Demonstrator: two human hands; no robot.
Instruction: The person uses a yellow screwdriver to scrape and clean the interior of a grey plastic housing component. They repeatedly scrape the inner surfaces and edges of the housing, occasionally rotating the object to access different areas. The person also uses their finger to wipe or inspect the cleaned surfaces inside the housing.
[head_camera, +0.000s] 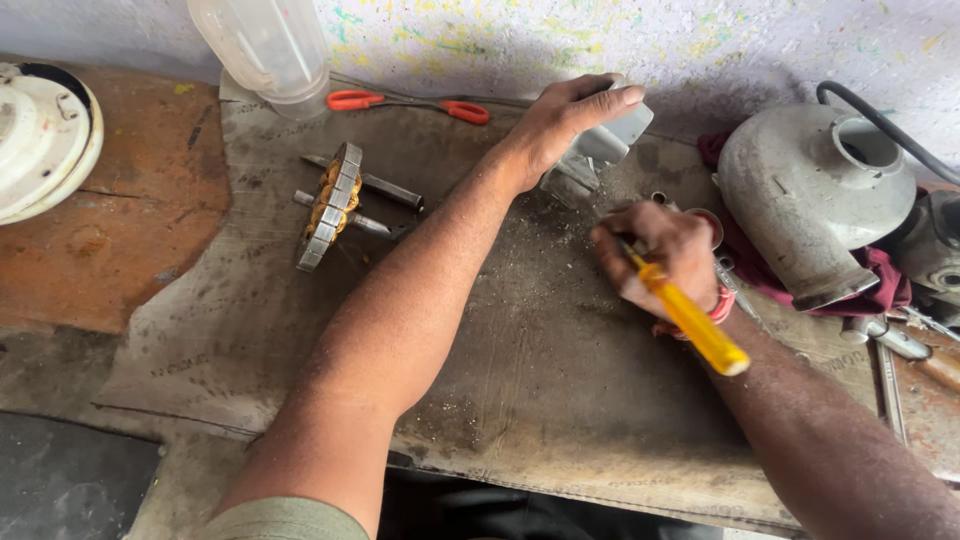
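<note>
Left hand clamped over grey metal part at bench's far edge, near wall | right hand gripping yellow-handled screwdriver, tip hidden, just beside part | stator with copper windings well left | orange scissors behind | grey pump housing right.

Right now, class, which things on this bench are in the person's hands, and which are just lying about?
In hand:
- left hand on a grey metal part
- right hand gripping a yellow-handled screwdriver

Lying about:
- wound stator with shaft
- orange-handled scissors
- clear plastic jar
- grey pump housing on a red cloth
- white round cover
</note>
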